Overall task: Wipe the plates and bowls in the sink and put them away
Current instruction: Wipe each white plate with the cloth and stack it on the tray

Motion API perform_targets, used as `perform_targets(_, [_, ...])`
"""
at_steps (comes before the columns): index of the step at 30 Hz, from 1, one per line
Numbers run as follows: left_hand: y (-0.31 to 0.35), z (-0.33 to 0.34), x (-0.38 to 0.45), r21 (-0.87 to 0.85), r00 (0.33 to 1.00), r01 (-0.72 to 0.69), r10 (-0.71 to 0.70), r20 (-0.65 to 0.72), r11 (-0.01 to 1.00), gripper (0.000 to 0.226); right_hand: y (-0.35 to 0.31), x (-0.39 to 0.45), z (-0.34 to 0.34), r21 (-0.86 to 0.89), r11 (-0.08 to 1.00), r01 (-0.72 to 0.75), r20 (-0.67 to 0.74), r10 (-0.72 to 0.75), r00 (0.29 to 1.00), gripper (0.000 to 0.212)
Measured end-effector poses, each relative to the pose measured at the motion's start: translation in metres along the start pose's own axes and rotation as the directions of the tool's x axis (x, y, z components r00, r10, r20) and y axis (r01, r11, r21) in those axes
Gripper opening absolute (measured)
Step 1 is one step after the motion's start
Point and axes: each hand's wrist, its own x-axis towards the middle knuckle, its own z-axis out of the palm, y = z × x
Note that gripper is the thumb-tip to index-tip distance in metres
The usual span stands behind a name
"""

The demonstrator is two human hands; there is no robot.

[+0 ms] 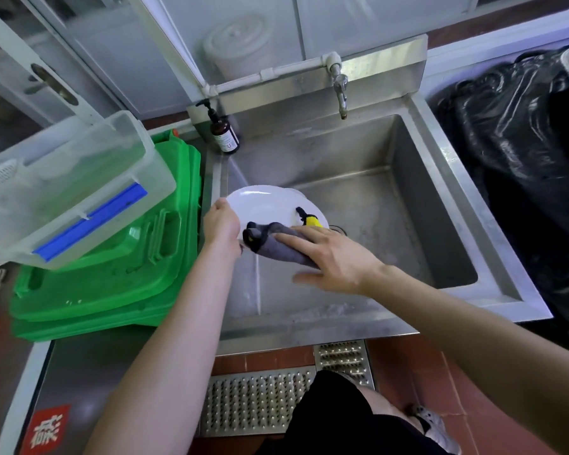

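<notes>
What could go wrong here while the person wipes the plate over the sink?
The left hand grips the white plate only at its rim, so a push from the grey cloth under the right hand might make it slip into the steel sink and chip.

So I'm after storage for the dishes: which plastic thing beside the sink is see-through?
The clear plastic bin with a blue strip, atop the opaque green lids.
</notes>
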Motion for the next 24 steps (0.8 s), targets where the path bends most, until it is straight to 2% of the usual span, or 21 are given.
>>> perform_targets(2, [0.009, 0.005, -0.006, -0.046, 0.996, 0.073, -0.071, 0.049, 0.996, 0.035, 0.003, 0.004, 0.007, 0.038, 0.999, -0.026, -0.155, 0.031, 0.987, 0.058])
perform_targets(3, [0.015, 0.008, -0.01, -0.049, 0.991, 0.107, -0.103, 0.087, 0.993, 0.036, 0.004, 0.006, 0.007, 0.11, 0.991, -0.069, -0.22, 0.092, 0.971, 0.052])
perform_targets(5, [0.022, 0.01, -0.018, -0.011, 0.969, 0.153, -0.148, 0.198, 0.988, 0.041, 0.001, 0.009, -0.001, 0.37, 0.895, -0.25, -0.279, 0.364, 0.889, 0.04])
perform_targets(6, [0.021, 0.01, -0.02, 0.048, 0.951, 0.157, -0.165, 0.261, 0.986, 0.047, 0.001, 0.009, -0.006, 0.53, 0.778, -0.338, -0.254, 0.525, 0.812, 0.037])
perform_targets(7, [0.017, 0.008, -0.02, 0.129, 0.946, 0.105, -0.14, 0.294, 0.986, 0.052, 0.001, 0.009, -0.011, 0.684, 0.627, -0.373, -0.21, 0.659, 0.722, 0.035])
perform_targets(9, [0.001, 0.002, -0.022, 0.276, 0.974, -0.089, 0.026, 0.226, 0.957, 0.052, 0.008, 0.004, -0.02, 0.891, 0.316, -0.326, -0.085, 0.821, 0.565, 0.033])
perform_targets(10, [-0.012, -0.002, -0.019, 0.303, 0.975, -0.185, 0.136, 0.176, 0.935, 0.046, 0.01, -0.001, -0.023, 0.947, 0.163, -0.278, 0.003, 0.859, 0.512, 0.032])
perform_targets(11, [-0.024, -0.005, -0.022, 0.275, 0.969, -0.227, 0.187, 0.163, 0.934, 0.041, 0.011, -0.005, -0.026, 0.974, 0.017, -0.227, 0.095, 0.875, 0.474, 0.033])
perform_targets(12, [-0.037, -0.006, -0.024, 0.171, 0.966, -0.201, 0.166, 0.199, 0.965, 0.043, 0.011, -0.009, -0.027, 0.979, -0.104, -0.174, 0.173, 0.878, 0.447, 0.035])
perform_targets(14, [-0.059, -0.001, -0.028, -0.094, 0.931, 0.017, 0.018, 0.364, 0.995, 0.076, 0.01, -0.01, -0.029, 0.964, -0.245, -0.102, 0.265, 0.869, 0.417, 0.038])
perform_targets(15, [-0.066, 0.007, -0.03, -0.2, 0.906, 0.087, 0.006, 0.422, 0.976, 0.086, 0.011, -0.01, -0.031, 0.956, -0.281, -0.084, 0.29, 0.865, 0.409, 0.039])
perform_targets(16, [-0.07, 0.014, -0.032, -0.291, 0.892, 0.103, 0.041, 0.45, 0.951, 0.085, 0.012, -0.009, -0.031, 0.95, -0.303, -0.077, 0.307, 0.863, 0.402, 0.04])
perform_targets(18, [-0.073, 0.028, -0.032, -0.395, 0.917, 0.065, 0.102, 0.387, 0.917, 0.075, 0.016, -0.009, -0.033, 0.943, -0.324, -0.079, 0.327, 0.853, 0.407, 0.039])
perform_targets(22, [-0.075, 0.04, -0.03, -0.402, 0.955, 0.031, 0.092, 0.283, 0.915, 0.069, 0.031, -0.015, -0.038, 0.919, -0.356, -0.172, 0.394, 0.789, 0.471, 0.036])
perform_targets(24, [-0.073, 0.044, -0.029, -0.408, 0.967, -0.005, 0.108, 0.229, 0.913, 0.067, 0.036, -0.013, -0.045, 0.906, -0.34, -0.253, 0.42, 0.804, 0.421, 0.039])
